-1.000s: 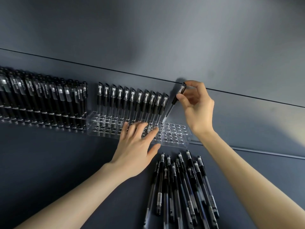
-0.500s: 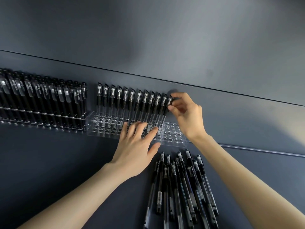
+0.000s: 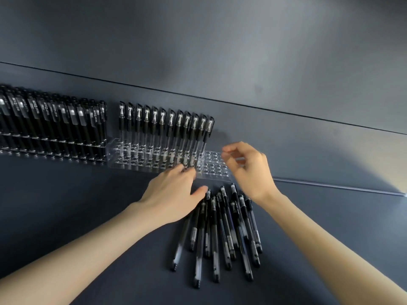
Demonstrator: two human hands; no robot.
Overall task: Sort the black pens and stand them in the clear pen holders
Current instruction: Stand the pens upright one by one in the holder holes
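While the left hand point(image 3: 174, 194) rests flat on the clear pen holder point(image 3: 141, 156) and the right hand point(image 3: 246, 170) hangs loosely curled and empty above it, a quick grab at the loose black pens point(image 3: 222, 227) toward the near edge of the desk point(image 3: 77, 205) might bump the standing pens point(image 3: 167, 126) over.

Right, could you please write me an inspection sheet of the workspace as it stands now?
Surface: dark, matte table.
Job's things: clear pen holder with standing pens only in its back row, and its right-end holes free; left holder packed with pens; loose pens lying piled in front.
Clutter: nothing seen.
Hands: left hand rests its fingertips on the clear pen holder's front; right hand, blurred and loosely curled, holds nothing over the right end.
Cables: nothing seen.
Surroundings: dark panels behind.
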